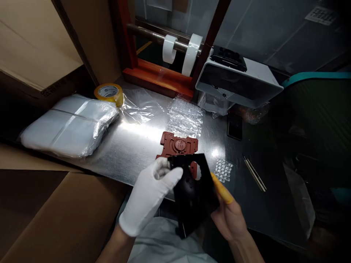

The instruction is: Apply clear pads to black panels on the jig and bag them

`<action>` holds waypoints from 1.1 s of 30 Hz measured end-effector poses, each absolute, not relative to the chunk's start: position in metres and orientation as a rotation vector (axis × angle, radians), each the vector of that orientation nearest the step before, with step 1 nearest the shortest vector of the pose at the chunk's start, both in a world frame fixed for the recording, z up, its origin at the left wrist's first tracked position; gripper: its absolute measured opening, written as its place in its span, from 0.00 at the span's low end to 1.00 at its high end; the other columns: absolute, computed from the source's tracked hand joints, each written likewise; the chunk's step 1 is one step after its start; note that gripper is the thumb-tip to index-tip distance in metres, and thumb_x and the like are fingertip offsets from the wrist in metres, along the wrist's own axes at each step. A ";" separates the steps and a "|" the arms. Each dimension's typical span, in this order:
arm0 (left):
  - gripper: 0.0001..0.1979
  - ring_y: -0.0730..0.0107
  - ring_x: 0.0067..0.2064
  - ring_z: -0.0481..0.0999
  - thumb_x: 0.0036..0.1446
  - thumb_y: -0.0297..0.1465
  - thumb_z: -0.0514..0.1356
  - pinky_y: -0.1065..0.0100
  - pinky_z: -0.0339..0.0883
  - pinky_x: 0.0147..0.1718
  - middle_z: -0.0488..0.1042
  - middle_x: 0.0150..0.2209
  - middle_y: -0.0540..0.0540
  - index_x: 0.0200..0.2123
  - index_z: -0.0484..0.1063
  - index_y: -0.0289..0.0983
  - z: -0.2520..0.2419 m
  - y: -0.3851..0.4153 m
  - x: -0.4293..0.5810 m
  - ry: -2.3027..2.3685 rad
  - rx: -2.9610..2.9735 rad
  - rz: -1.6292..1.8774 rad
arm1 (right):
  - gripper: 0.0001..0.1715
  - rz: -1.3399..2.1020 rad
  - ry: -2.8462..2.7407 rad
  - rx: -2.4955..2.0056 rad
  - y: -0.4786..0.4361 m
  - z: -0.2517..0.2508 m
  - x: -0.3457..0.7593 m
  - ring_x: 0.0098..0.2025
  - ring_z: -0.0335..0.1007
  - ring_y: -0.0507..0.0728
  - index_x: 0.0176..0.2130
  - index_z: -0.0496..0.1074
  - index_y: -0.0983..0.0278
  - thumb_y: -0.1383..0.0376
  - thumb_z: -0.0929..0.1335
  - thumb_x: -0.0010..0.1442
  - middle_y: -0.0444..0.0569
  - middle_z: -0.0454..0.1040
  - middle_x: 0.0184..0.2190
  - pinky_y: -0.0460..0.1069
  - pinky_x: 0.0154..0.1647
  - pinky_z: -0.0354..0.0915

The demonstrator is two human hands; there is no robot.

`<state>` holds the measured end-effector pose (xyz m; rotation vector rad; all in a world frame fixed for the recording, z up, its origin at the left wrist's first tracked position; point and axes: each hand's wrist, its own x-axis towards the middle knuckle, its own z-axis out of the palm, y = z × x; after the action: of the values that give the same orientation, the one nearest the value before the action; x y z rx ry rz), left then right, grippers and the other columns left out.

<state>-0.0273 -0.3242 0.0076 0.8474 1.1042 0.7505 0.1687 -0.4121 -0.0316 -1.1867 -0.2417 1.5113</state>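
A glossy black panel (192, 197) with a round cut-out is held up, tilted, over the near edge of the table. On its left side my left hand (149, 193), in a white glove, is closed on it with the thumb across its face. My right hand (229, 212), with a yellow cot on a finger, grips the right edge; some of its fingers are hidden behind the panel. Just beyond the panel lies a reddish-brown moulded plate (179, 145) with a raised disc. To the right sits a small sheet of clear round bumpers (223, 170).
Stacked clear plastic bags (68, 124) and a yellow tape roll (109, 93) lie at left. White rolls (192, 54) hang on a rod. Bubble wrap (185, 116), a phone (234, 126), tweezers (254, 172) and a white housing (238, 80) are further right. A cardboard box (65, 215) stands near left.
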 end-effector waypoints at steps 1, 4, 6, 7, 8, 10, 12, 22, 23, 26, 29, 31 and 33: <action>0.15 0.76 0.27 0.70 0.59 0.42 0.66 0.76 0.66 0.26 0.71 0.28 0.52 0.37 0.70 0.36 0.002 -0.327 -0.031 1.065 0.837 0.704 | 0.20 1.462 -0.282 -1.165 -0.414 -0.028 0.172 0.45 0.77 0.60 0.48 0.78 0.52 0.51 0.74 0.58 0.46 0.80 0.47 0.54 0.45 0.73; 0.16 0.72 0.30 0.74 0.63 0.42 0.62 0.72 0.71 0.31 0.74 0.31 0.50 0.45 0.70 0.35 -0.020 -0.337 -0.033 1.009 0.817 0.648 | 0.19 1.275 -0.564 -1.211 -0.419 -0.016 0.172 0.34 0.76 0.62 0.41 0.80 0.55 0.50 0.76 0.52 0.48 0.80 0.34 0.55 0.34 0.73; 0.19 0.68 0.33 0.77 0.64 0.43 0.60 0.68 0.74 0.35 0.77 0.36 0.47 0.50 0.69 0.35 -0.035 -0.345 -0.030 1.047 0.819 0.627 | 0.14 1.118 -0.833 -1.350 -0.419 -0.008 0.165 0.32 0.73 0.59 0.40 0.80 0.56 0.59 0.78 0.52 0.47 0.77 0.31 0.52 0.32 0.70; 0.20 0.65 0.36 0.78 0.65 0.44 0.59 0.65 0.75 0.37 0.78 0.39 0.45 0.51 0.70 0.35 -0.042 -0.348 -0.029 1.097 0.841 0.600 | 0.13 1.041 -0.969 -1.402 -0.418 -0.004 0.159 0.32 0.72 0.58 0.42 0.79 0.56 0.65 0.77 0.54 0.47 0.76 0.33 0.51 0.32 0.69; 0.20 0.63 0.39 0.79 0.65 0.45 0.58 0.63 0.75 0.40 0.78 0.42 0.44 0.51 0.71 0.36 -0.046 -0.352 -0.028 1.179 0.886 0.570 | 0.15 0.966 -1.104 -1.420 -0.417 -0.001 0.154 0.33 0.72 0.58 0.43 0.79 0.57 0.69 0.75 0.55 0.48 0.76 0.35 0.50 0.33 0.69; 0.19 0.59 0.44 0.79 0.64 0.46 0.59 0.59 0.73 0.47 0.78 0.45 0.44 0.49 0.73 0.39 -0.049 -0.359 -0.028 1.430 1.032 0.571 | 0.21 0.820 -1.329 -1.356 -0.414 0.002 0.146 0.35 0.72 0.58 0.48 0.78 0.56 0.74 0.72 0.56 0.50 0.75 0.39 0.51 0.35 0.69; 0.16 0.60 0.47 0.78 0.63 0.45 0.60 0.59 0.70 0.52 0.78 0.46 0.46 0.47 0.73 0.41 -0.042 -0.365 -0.031 1.664 1.139 0.736 | 0.28 0.700 -1.463 -1.276 -0.411 0.002 0.143 0.36 0.72 0.59 0.53 0.76 0.55 0.77 0.70 0.56 0.51 0.75 0.41 0.53 0.35 0.70; 0.54 0.49 0.62 0.68 0.46 0.42 0.74 0.60 0.69 0.56 0.66 0.63 0.39 0.70 0.50 0.42 0.028 -0.352 0.004 1.430 1.429 0.944 | 0.35 0.627 -1.631 -1.218 -0.408 -0.006 0.148 0.40 0.71 0.61 0.60 0.69 0.54 0.76 0.69 0.56 0.53 0.73 0.45 0.54 0.37 0.70; 0.48 0.52 0.60 0.71 0.49 0.41 0.72 0.61 0.68 0.57 0.69 0.61 0.41 0.68 0.54 0.42 0.029 -0.347 0.006 1.471 1.424 0.967 | 0.34 0.628 -1.607 -1.235 -0.410 -0.006 0.147 0.40 0.71 0.60 0.59 0.69 0.54 0.76 0.69 0.56 0.53 0.74 0.45 0.54 0.37 0.70; 0.19 0.63 0.50 0.77 0.60 0.42 0.65 0.66 0.70 0.53 0.77 0.48 0.47 0.51 0.73 0.40 0.022 -0.328 -0.002 1.517 1.376 1.068 | 0.26 0.755 -1.479 -1.288 -0.414 -0.007 0.144 0.39 0.72 0.60 0.54 0.74 0.55 0.75 0.70 0.58 0.52 0.75 0.43 0.53 0.38 0.70; 0.14 0.65 0.48 0.78 0.64 0.43 0.61 0.67 0.70 0.52 0.78 0.45 0.46 0.43 0.75 0.39 0.008 -0.313 -0.020 1.529 1.299 1.164 | 0.12 0.991 -1.049 -1.377 -0.413 -0.014 0.141 0.35 0.72 0.58 0.45 0.78 0.57 0.67 0.73 0.60 0.48 0.76 0.36 0.51 0.35 0.71; 0.22 0.63 0.53 0.76 0.62 0.44 0.63 0.65 0.69 0.55 0.76 0.53 0.44 0.54 0.69 0.40 -0.001 -0.309 -0.027 1.564 1.209 1.078 | 0.08 1.104 -0.666 -1.367 -0.407 -0.021 0.139 0.32 0.72 0.57 0.40 0.78 0.58 0.60 0.74 0.59 0.46 0.76 0.32 0.50 0.33 0.71; 0.32 0.61 0.56 0.75 0.60 0.44 0.65 0.64 0.70 0.54 0.73 0.57 0.41 0.63 0.62 0.40 -0.007 -0.309 -0.027 1.514 1.094 0.853 | 0.12 1.176 -0.396 -1.285 -0.399 -0.031 0.138 0.35 0.74 0.57 0.41 0.77 0.58 0.55 0.75 0.59 0.46 0.78 0.34 0.51 0.36 0.72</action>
<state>-0.0270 -0.3087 -0.0073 1.0937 1.5143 0.8527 0.1381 -0.3987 -0.0306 -1.2855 -0.3957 1.1760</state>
